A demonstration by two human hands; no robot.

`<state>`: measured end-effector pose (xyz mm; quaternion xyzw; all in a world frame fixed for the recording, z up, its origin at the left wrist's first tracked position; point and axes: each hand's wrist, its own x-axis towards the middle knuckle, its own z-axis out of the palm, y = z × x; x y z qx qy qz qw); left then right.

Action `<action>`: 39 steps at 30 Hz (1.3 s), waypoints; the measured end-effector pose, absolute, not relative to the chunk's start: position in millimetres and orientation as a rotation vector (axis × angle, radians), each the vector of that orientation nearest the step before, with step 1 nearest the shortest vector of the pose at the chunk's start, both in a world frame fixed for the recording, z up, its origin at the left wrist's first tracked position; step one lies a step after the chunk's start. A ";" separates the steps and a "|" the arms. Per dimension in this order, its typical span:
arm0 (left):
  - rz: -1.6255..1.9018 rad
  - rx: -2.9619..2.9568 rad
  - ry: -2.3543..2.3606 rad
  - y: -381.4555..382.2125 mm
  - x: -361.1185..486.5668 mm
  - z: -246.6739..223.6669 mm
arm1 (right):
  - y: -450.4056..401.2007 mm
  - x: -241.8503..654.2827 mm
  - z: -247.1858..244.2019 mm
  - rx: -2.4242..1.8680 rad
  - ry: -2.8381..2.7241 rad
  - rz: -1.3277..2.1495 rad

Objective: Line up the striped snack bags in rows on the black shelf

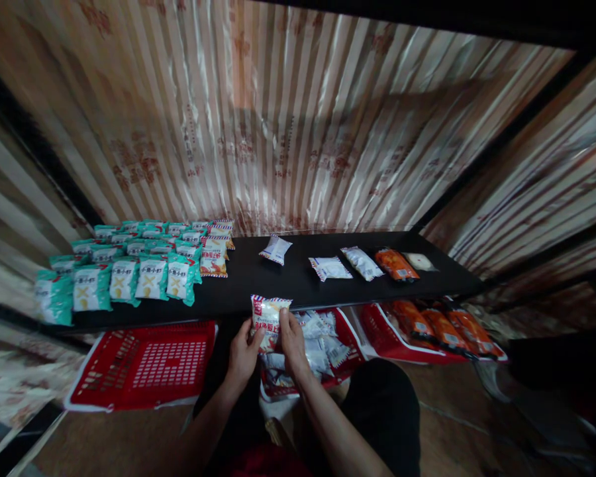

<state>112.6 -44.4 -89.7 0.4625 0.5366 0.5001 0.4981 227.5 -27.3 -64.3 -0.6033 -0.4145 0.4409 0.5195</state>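
Observation:
Between my two hands is a small snack bag (267,324) with a striped top edge and red print, held upright over the front edge of the black shelf (248,285). My left hand (244,351) grips its left side and my right hand (293,341) its right side. Below my hands a red basket (352,338) holds several white snack bags (322,344). At the shelf's left, similar striped bags (213,258) stand in a row beside rows of teal snack bags (151,275). Single white bags (276,249) lie on the shelf past my hands.
A red basket (171,364) with nothing visible in it sits at the lower left. To the right another red basket (392,341) holds orange packets (447,328). An orange packet (396,264) and a pale packet (420,261) lie at the shelf's right. Striped sheeting (288,119) hangs behind.

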 end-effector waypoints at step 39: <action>1.444 1.583 1.965 0.2 52.6 -89.9 | 32.8 160.5 -67.6 -1.491 -1.490 0.933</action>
